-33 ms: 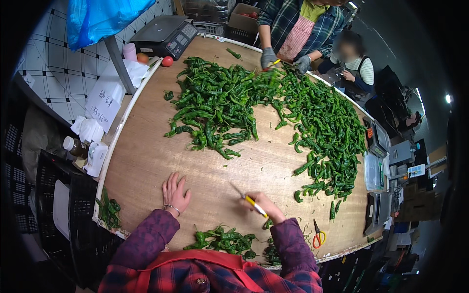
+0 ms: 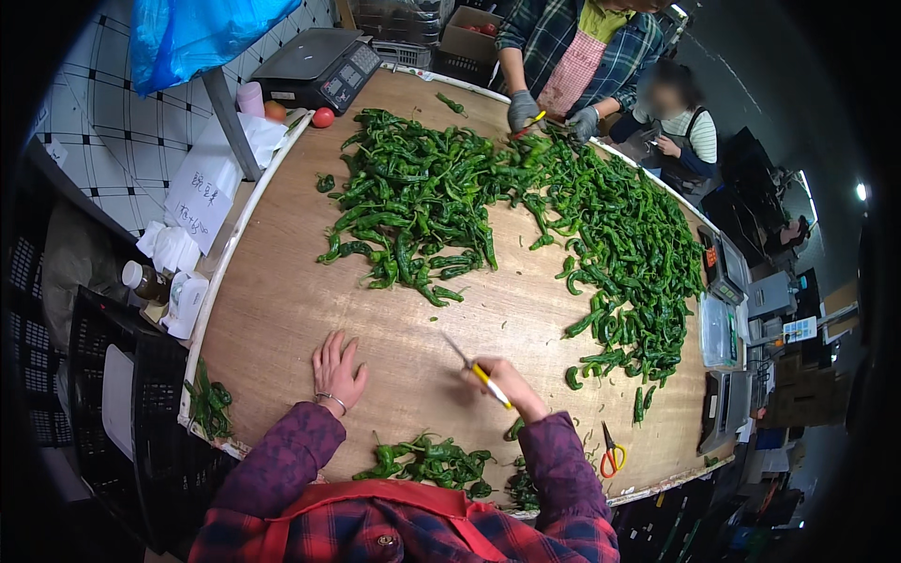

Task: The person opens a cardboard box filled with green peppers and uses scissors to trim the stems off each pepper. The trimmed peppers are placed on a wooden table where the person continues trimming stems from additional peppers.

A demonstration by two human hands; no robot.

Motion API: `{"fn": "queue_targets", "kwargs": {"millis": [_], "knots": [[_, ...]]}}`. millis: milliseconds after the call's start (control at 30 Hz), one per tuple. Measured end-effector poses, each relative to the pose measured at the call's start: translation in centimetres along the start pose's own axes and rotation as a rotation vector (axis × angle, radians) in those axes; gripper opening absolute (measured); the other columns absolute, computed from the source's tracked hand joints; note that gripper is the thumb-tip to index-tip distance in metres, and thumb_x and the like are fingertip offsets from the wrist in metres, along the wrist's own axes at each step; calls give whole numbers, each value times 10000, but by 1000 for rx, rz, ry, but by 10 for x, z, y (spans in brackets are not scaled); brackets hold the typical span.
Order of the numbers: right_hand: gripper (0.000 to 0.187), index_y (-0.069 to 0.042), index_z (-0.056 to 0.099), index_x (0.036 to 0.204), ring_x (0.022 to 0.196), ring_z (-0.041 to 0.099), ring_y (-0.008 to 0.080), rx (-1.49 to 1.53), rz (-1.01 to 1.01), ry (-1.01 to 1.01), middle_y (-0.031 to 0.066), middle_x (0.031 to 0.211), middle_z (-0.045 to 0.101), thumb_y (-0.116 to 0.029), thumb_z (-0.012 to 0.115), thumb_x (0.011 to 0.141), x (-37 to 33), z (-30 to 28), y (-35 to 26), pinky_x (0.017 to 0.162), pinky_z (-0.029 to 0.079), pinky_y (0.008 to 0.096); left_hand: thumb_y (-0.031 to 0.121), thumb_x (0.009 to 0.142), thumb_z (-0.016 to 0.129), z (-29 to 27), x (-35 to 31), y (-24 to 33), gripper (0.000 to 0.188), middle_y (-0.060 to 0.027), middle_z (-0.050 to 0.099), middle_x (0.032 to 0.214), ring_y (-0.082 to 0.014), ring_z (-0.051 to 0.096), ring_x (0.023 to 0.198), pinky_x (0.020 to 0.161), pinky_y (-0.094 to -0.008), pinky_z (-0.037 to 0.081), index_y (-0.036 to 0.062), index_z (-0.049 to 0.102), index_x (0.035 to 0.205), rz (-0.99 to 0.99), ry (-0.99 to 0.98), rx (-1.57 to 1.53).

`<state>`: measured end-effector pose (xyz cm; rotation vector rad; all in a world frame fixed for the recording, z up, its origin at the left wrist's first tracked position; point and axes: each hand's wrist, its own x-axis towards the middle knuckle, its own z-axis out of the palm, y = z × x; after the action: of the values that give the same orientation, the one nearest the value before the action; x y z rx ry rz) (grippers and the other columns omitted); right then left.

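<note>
My left hand (image 2: 339, 372) lies flat on the wooden tabletop (image 2: 272, 328), fingers spread, with a bracelet at the wrist. My right hand (image 2: 511, 388) is closed on a pair of scissors (image 2: 492, 386), seen edge-on, with a yellow and white handle. Their thin metal blades point up and left over bare wood. Between my forearms, close to my body, lies a small heap of green peppers (image 2: 432, 464). Beyond my hands spreads a large pile of green peppers (image 2: 413, 188), and another pile (image 2: 624, 253) runs down the right side.
A second pair of scissors (image 2: 612, 452), red and yellow handled, lies right of my right forearm. Across the table, a co-worker's gloved hands (image 2: 554, 117) work at the peppers. A scale (image 2: 314, 70) stands at the far left corner, black crates (image 2: 113, 413) at the left.
My right hand and the scissors have shifted slightly to the right. The co-worker's gloved hand has moved a little. My left hand stays in place.
</note>
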<state>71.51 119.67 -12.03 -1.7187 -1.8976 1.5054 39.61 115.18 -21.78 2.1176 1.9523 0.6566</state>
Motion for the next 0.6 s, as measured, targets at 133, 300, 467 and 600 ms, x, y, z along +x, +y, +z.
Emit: {"fn": "queue_targets", "kwargs": {"millis": [133,300,467,600], "knots": [[469,16,641,776,536,570,148,95,109,78,81,591,579,-440,592,872,54,-20,-27,506,450,291,245,765,628,-3,0,1,535,-180,383,1385,-337,316,1325,1065,-492,243,63,516,1255,2,-2,1],[539,14,576,574,429,547,191,42,39,20,101,497,554,-426,541,884,101,-28,-26,476,430,319,251,764,630,-1,0,2,534,-178,389,1384,-337,328,1319,1063,-484,251,59,523,1251,13,4,-12],[532,31,592,606,510,557,228,-2,117,121,127,525,565,-426,548,875,132,-17,-20,539,435,360,248,767,626,-3,2,4,526,-178,400,1375,-339,334,1315,1061,-485,255,67,526,1251,-2,7,9],[523,32,584,608,487,543,226,-48,15,213,126,508,546,-415,561,879,106,-11,3,526,433,366,247,768,626,-4,2,4,523,-182,406,1367,-342,339,1311,1062,-488,255,73,525,1252,5,11,6]]}}
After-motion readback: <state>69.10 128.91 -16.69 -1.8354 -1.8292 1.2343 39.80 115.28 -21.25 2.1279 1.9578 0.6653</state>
